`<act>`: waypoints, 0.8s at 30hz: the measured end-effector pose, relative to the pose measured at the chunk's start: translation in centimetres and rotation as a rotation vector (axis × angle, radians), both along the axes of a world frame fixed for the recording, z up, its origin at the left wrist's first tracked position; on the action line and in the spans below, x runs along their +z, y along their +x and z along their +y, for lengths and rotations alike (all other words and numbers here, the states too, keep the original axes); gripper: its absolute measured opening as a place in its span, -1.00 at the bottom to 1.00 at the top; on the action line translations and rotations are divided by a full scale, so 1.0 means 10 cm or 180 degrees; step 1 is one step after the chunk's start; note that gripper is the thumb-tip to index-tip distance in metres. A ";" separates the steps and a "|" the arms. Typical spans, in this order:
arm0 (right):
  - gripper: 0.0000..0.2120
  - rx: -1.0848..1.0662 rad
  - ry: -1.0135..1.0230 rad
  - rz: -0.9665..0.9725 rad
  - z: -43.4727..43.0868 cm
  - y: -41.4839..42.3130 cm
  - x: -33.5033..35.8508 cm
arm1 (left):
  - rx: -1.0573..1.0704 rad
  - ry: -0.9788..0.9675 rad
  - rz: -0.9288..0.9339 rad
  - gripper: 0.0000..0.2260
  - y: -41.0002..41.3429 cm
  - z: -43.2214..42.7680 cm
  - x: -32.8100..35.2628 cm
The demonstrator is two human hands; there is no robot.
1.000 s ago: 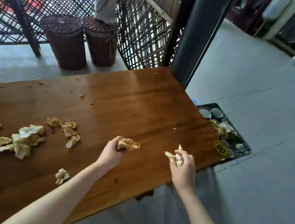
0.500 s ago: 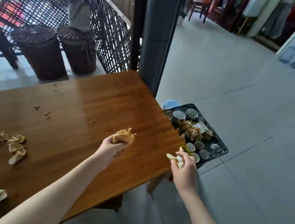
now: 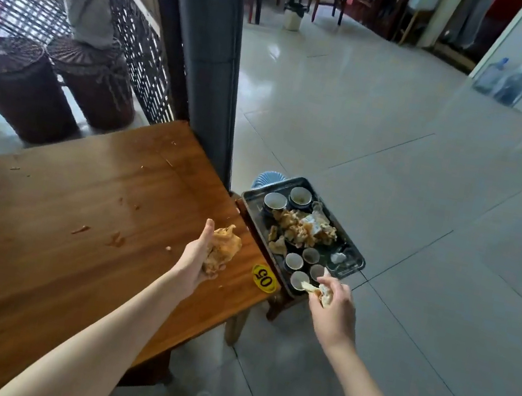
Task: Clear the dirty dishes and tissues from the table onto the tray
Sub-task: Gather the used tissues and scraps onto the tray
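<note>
Left hand is gripping a tissue wad over the desk's right end. Right hand is pinching a tissue scrap above the tray's near edge.

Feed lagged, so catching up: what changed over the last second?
Both hands carried their tissues rightward, toward the tray. The right hand now reaches its near end; the left hand is over the table corner. Unchanged: both still grip tissues, none released.
</note>
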State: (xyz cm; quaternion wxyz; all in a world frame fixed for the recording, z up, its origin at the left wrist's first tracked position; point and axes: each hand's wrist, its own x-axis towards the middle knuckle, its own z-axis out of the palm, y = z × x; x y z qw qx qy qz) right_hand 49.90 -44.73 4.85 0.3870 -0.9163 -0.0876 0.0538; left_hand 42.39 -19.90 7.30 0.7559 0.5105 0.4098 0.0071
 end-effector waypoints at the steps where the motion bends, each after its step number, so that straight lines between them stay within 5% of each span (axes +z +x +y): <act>1: -0.76 -0.0020 -0.0041 0.0036 -0.03 0.08 -0.03 | -0.0016 0.0101 0.0029 -0.58 0.11 -0.03 -0.03; 6: -0.76 -0.0106 -0.0135 0.0141 -0.13 0.54 -0.16 | -0.0599 0.1388 -0.0199 -0.87 0.65 -0.10 -0.27; 9: -0.77 -0.0122 -0.0219 0.0122 -0.13 0.92 -0.22 | -0.0773 0.1855 -0.0307 -0.88 1.05 -0.12 -0.41; 24: -0.76 -0.0200 -0.0333 0.0505 0.26 2.68 -0.64 | -0.0879 0.1685 0.0327 -0.69 2.77 0.06 -1.14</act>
